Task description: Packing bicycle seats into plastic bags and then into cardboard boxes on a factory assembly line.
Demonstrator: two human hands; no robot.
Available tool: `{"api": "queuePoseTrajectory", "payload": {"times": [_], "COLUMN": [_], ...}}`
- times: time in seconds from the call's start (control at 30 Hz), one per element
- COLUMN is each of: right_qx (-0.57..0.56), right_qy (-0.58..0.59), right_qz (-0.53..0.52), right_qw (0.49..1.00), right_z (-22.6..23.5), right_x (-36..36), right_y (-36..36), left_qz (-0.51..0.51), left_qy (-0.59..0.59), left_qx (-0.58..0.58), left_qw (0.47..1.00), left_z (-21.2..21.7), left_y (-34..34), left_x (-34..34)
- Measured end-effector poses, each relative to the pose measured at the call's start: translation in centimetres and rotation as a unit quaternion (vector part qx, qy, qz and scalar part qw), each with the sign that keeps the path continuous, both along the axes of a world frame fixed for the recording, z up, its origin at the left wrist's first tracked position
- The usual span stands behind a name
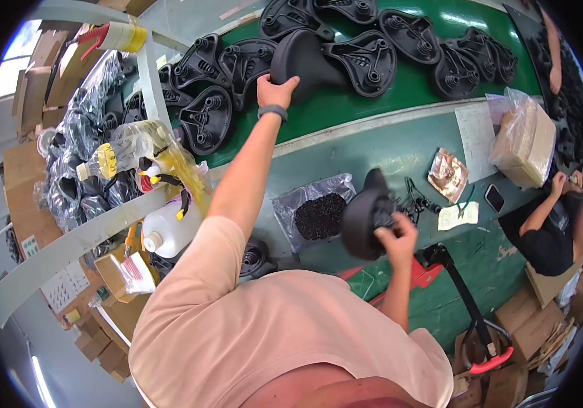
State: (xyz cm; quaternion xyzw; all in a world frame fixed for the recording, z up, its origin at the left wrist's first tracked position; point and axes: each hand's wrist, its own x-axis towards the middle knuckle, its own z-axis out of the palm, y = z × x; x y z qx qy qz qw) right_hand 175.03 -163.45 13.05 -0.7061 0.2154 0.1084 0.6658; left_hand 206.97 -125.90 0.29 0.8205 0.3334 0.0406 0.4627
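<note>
At the far side, my left hand [274, 94] grips the wide rear edge of a black bicycle saddle [301, 60], whose smooth top faces up, among several saddles lying underside up on a green conveyor belt [318, 112]. Close to my body, my right hand [398, 239] holds another black bicycle saddle [359, 228] by its underside, tilted over the near edge of the workbench. This saddle's narrow nose points away from me. Left of it lies a clear plastic bag [286, 216] holding many small black parts [320, 216].
Right on the bench are black fittings [417, 198], a brown wrapper [448, 175], a phone [494, 198] and a plastic-covered carton [524, 138]. A metal frame [67, 249] and a white jug [171, 228] stand left. A co-worker [553, 228] sits right, near a red-handled pallet jack [490, 360].
</note>
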Motion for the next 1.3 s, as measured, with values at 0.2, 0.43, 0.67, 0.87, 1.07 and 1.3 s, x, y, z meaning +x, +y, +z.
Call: {"api": "queuePoseTrajectory", "payload": {"times": [0.2,0.43,0.67,0.87,1.07,1.3], "right_qx": [-0.101,-0.279,-0.299,-0.375,-0.306,0.244], "right_qy": [0.035,-0.137,-0.26,-0.351,-0.214,0.158], "right_qz": [0.171,0.382,0.524,0.553,0.38,0.392], "right_qw": [0.979,0.87,0.754,0.656,0.846,0.873], "right_z": [2.9,6.9,5.9,0.2,3.1,6.8], "right_x": [-8.3,-9.1,-13.9,-18.1,-24.9,-37.1], "right_y": [5.4,8.8,20.1,28.1,37.2,50.6], "left_qz": [-0.117,-0.225,0.006,0.212,0.138,0.064], "left_qy": [-0.145,-0.162,-0.07,-0.093,-0.153,-0.227], "left_qx": [0.23,0.228,0.28,0.119,-0.074,-0.48], "left_qw": [0.955,0.933,0.957,0.966,0.976,0.845], "left_z": [13.0,23.1,23.7,22.5,21.8,19.8], "left_y": [-4.7,3.6,12.8,24.3,36.5,42.7], "left_x": [-16.8,-45.1,-68.8,-77.7,-79.6,-79.0]}}
